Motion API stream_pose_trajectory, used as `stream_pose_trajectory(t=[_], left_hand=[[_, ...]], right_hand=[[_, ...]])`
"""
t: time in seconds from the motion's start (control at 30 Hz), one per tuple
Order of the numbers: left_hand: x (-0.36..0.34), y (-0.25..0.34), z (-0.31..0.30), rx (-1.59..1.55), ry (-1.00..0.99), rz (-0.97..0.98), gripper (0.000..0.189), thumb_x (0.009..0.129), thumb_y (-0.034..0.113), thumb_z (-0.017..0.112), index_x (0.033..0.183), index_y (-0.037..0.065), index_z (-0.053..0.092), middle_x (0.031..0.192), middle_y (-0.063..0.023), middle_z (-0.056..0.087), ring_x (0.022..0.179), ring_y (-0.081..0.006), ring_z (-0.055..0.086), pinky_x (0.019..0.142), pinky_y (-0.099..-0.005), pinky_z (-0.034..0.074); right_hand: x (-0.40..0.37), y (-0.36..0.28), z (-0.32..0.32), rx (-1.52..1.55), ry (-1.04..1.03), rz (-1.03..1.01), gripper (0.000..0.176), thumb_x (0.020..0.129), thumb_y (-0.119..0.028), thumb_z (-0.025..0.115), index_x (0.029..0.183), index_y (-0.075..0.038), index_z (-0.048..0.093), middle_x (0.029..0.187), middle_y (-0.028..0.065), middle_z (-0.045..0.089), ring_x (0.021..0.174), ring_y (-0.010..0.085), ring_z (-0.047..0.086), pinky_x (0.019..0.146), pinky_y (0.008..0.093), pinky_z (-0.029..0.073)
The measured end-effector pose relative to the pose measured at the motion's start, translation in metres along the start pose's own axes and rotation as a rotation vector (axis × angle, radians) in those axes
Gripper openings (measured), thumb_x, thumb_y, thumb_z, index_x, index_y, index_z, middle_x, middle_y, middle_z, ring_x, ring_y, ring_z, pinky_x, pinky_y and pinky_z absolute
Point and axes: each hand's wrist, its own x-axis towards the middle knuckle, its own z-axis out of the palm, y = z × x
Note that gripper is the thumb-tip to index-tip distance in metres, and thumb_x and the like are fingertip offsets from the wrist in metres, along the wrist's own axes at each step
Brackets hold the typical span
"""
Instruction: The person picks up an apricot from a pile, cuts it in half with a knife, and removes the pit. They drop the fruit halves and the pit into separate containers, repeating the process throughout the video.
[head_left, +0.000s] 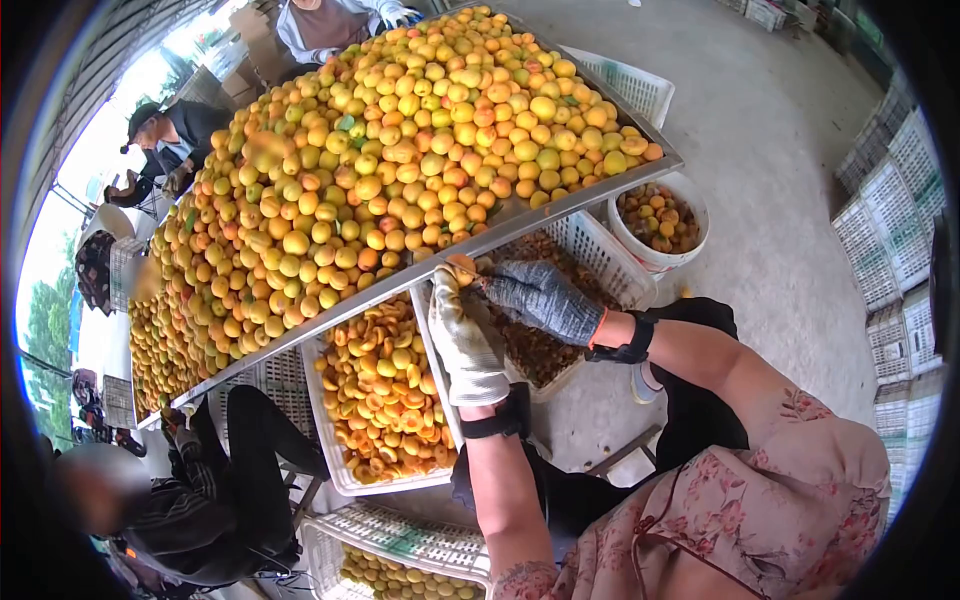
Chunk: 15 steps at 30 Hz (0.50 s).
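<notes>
- Head view, hands: the left hand, in a cream knitted glove, grasps an apricot at its fingertips, just beside the near edge of the sorting table.
- The right hand, in a grey knitted glove with an orange-edged cuff, has its fingers curled in beside the same apricot; whether it grips a tool or only the fruit, I cannot tell.
- Black wristbands circle both wrists; the person wears a pink floral blouse.
- Beyond the hands, a broad heap of whole apricots, yellow to orange with a few green leaves, covers the metal-rimmed table.
- Near, left of the left hand, a white plastic crate holds halved apricots.
- Below the right hand, another white crate holds brown scraps, too small to identify.
- To the right, a white bucket contains darker, blemished-looking apricots.
- Nearest, a slotted crate with a green patch stands by more apricots.
- Far right, stacked white crates carry green patches; any lettering there is too small to read.
- Co-workers: one in a striped black jacket near left, one in a dark cap far left, one with a blue glove at the far edge.
</notes>
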Motion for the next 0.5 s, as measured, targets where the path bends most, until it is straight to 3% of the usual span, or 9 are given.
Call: stream_pose_trajectory(t=[0.07,0.13,0.17,0.23,0.27,0.4,0.47,0.5], left_hand=[[0.003,-0.001,0.009,0.016,-0.025,0.097,0.026,0.097,0.027,0.049,0.107,0.007,0.061,0.095,-0.0018,0.063,0.068,-0.0049,0.047,0.058,-0.0194,0.034],[0.004,-0.007,0.005,0.031,-0.049,0.191,0.020,0.095,0.019,0.049,0.104,0.005,0.060,0.095,-0.0037,0.063,0.075,-0.0076,0.049,0.066,-0.0215,0.038],[-0.002,-0.004,0.008,0.079,-0.058,0.158,0.022,0.096,0.023,0.050,0.105,0.005,0.060,0.096,-0.0043,0.063,0.080,-0.0097,0.052,0.070,-0.0239,0.040],[0.003,-0.016,0.007,-0.116,-0.058,0.113,0.027,0.097,0.030,0.050,0.104,0.006,0.060,0.097,-0.0048,0.063,0.083,-0.0101,0.054,0.069,-0.0224,0.041],[0.000,-0.016,0.009,-0.138,-0.034,0.062,0.030,0.097,0.034,0.049,0.104,0.008,0.060,0.096,-0.0048,0.063,0.083,-0.0099,0.054,0.068,-0.0194,0.040],[0.006,-0.015,0.004,-0.040,-0.095,0.091,0.029,0.097,0.032,0.050,0.107,0.006,0.060,0.095,-0.0035,0.062,0.084,-0.0096,0.055,0.071,-0.0191,0.041],[0.006,-0.013,0.010,-0.112,-0.025,0.086,0.025,0.097,0.028,0.051,0.102,0.007,0.063,0.083,0.0037,0.059,0.056,-0.0005,0.039,0.046,-0.0165,0.027],[0.005,-0.011,0.011,-0.108,-0.026,0.084,0.025,0.097,0.028,0.051,0.102,0.007,0.063,0.083,0.0037,0.059,0.056,-0.0005,0.039,0.046,-0.0165,0.027]], right_hand=[[0.001,0.000,-0.002,-0.008,0.012,-0.027,0.024,0.092,-0.017,0.060,0.107,0.002,0.063,0.082,0.0115,0.066,0.074,0.0137,0.057,0.068,0.0305,0.047],[0.003,0.000,-0.004,-0.062,0.015,-0.093,0.025,0.092,-0.018,0.059,0.107,0.001,0.062,0.082,0.0116,0.066,0.075,0.0142,0.058,0.068,0.0308,0.047],[0.004,-0.001,-0.004,-0.089,0.018,-0.125,0.025,0.092,-0.018,0.059,0.108,0.001,0.062,0.081,0.0116,0.066,0.075,0.0144,0.058,0.068,0.0309,0.047],[0.004,-0.006,-0.003,-0.006,-0.029,0.144,0.025,0.092,-0.019,0.059,0.107,0.001,0.063,0.084,0.0149,0.067,0.079,0.0191,0.061,0.071,0.0326,0.047],[0.007,0.008,-0.003,-0.066,-0.002,-0.099,0.026,0.092,-0.021,0.059,0.105,0.001,0.064,0.085,0.0158,0.066,0.078,0.0234,0.062,0.071,0.0339,0.047],[0.006,0.011,-0.009,-0.195,0.047,-0.256,0.025,0.092,-0.021,0.059,0.103,0.001,0.064,0.086,0.0176,0.066,0.078,0.0288,0.062,0.070,0.0359,0.047],[0.004,0.007,-0.011,-0.235,0.082,-0.222,0.025,0.092,-0.020,0.058,0.102,0.002,0.064,0.087,0.0190,0.066,0.079,0.0326,0.062,0.071,0.0379,0.047],[0.004,0.005,-0.011,-0.232,0.084,-0.221,0.025,0.092,-0.020,0.058,0.102,0.002,0.064,0.087,0.0190,0.066,0.079,0.0326,0.062,0.071,0.0379,0.047]])
